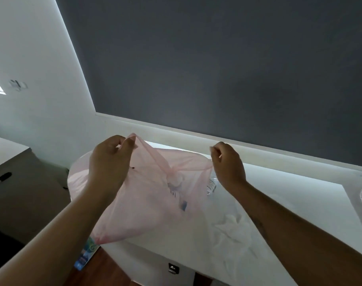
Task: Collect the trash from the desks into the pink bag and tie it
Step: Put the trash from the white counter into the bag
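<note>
The thin pink bag lies on the white desk, bulging with trash; a plastic bottle label shows through its right side. Two strips of the bag's mouth cross in a knot above the trash. My left hand pinches the left strip, pulled up and to the left. My right hand pinches the right strip, drawn to the right. The bag's lower corner hangs over the desk's front edge.
A crumpled white tissue lies on the desk right of the bag. A grey cabinet stands at the left. A colourful packet is below the bag near the wooden floor. A dark wall panel rises behind the desk.
</note>
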`<state>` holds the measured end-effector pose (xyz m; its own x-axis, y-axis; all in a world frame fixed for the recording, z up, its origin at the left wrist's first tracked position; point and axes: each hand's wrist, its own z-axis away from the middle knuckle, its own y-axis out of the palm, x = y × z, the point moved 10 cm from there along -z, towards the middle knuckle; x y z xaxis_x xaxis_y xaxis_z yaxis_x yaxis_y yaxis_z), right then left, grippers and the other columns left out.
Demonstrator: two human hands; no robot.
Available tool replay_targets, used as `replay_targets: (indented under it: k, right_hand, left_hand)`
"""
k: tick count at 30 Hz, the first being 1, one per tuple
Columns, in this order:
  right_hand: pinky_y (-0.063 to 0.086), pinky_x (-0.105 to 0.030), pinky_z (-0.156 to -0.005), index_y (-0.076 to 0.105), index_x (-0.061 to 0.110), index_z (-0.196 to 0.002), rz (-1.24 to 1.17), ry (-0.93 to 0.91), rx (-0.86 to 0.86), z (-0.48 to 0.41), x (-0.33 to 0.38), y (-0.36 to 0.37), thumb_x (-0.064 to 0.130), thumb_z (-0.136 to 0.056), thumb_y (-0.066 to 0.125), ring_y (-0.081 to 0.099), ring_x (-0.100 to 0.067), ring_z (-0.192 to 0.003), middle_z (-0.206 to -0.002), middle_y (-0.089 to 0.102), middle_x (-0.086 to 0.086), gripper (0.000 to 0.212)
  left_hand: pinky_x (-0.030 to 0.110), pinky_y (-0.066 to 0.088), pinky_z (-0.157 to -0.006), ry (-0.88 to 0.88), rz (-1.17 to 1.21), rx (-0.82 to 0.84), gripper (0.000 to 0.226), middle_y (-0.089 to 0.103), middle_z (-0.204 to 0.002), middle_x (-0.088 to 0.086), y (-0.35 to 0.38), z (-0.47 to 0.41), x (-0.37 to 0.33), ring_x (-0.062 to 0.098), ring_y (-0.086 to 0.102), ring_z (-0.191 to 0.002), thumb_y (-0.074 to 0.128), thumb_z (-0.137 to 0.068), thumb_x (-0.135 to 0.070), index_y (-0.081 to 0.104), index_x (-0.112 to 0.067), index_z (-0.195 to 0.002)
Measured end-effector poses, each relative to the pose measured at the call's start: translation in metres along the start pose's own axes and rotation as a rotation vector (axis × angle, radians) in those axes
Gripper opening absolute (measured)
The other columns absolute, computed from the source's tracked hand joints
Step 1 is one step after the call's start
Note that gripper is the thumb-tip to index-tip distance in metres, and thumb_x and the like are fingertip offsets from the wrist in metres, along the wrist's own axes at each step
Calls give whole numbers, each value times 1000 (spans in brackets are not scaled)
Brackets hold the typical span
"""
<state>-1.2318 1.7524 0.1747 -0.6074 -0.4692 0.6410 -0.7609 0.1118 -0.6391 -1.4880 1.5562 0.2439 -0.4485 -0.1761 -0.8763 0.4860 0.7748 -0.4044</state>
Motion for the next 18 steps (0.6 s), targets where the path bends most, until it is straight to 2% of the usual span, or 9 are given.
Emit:
replay_targets:
  k: [1,2,4,6,8,11,14,16,18]
  right_hand:
    - [51,-35,-77,60,16,-102,76,77,2,-6,-28,-4,22,-99,46,60,-27,-97,-106,64,-6,16]
    - [50,-38,-86,57,14,-117,194,142,124,-9,-55,7,15,-99,45,56,-30,-109,-121,59,-10,22]
    - [44,-44,-101,34,19,-146,441,160,572,3,-98,49,11,-95,50,35,-35,-135,-153,31,-12,54]
    - [38,-47,-107,6,31,-154,533,5,837,18,-111,77,21,-88,63,5,-36,-148,-164,-5,1,87]
    - [39,-47,-106,-1,37,-153,537,-192,866,21,-104,93,32,-81,73,-6,-32,-149,-162,-18,11,103]
    - [45,-47,-101,12,38,-151,552,-455,806,21,-89,98,37,-82,72,2,-32,-150,-163,-11,13,92]
    - [51,-44,-92,29,36,-143,506,-604,735,21,-85,89,38,-80,74,26,-30,-144,-160,19,7,77]
    - [53,-36,-80,36,34,-131,472,-561,704,11,-96,75,40,-74,77,55,-27,-117,-145,40,-1,70]
    - [52,-32,-73,38,33,-126,432,-483,726,3,-116,56,40,-72,79,55,-18,-97,-127,52,2,68]
  left_hand:
    - [27,36,-57,-18,12,-29,39,63,-59,-18,-1,4,3,6,55,-57,54,-94,-51,68,-23,-71]
    - [27,35,-57,-34,34,-58,38,61,-57,-18,-3,7,5,3,54,-55,54,-94,-51,68,-23,-72]
    - [27,37,-57,-53,66,-109,37,61,-59,-18,-5,14,8,-2,53,-54,54,-95,-50,69,-23,-74]
    - [27,38,-59,-65,54,-120,37,64,-64,-17,-4,21,9,0,54,-59,53,-96,-52,70,-25,-77]
    - [29,40,-64,-77,38,-122,36,65,-70,-14,-1,29,9,4,54,-68,52,-96,-53,70,-26,-79]
    - [30,44,-70,-108,25,-167,34,65,-82,-20,4,39,7,5,57,-80,51,-97,-51,70,-28,-80]
    - [29,44,-71,-120,-16,-212,32,66,-83,-19,8,48,5,7,59,-81,50,-98,-49,70,-29,-80]
    - [25,40,-66,-124,-47,-245,31,67,-79,-19,6,56,9,6,59,-75,51,-98,-47,69,-31,-78]
    - [25,42,-65,-140,-48,-260,29,69,-75,-17,4,63,18,6,59,-71,52,-98,-47,70,-33,-79]
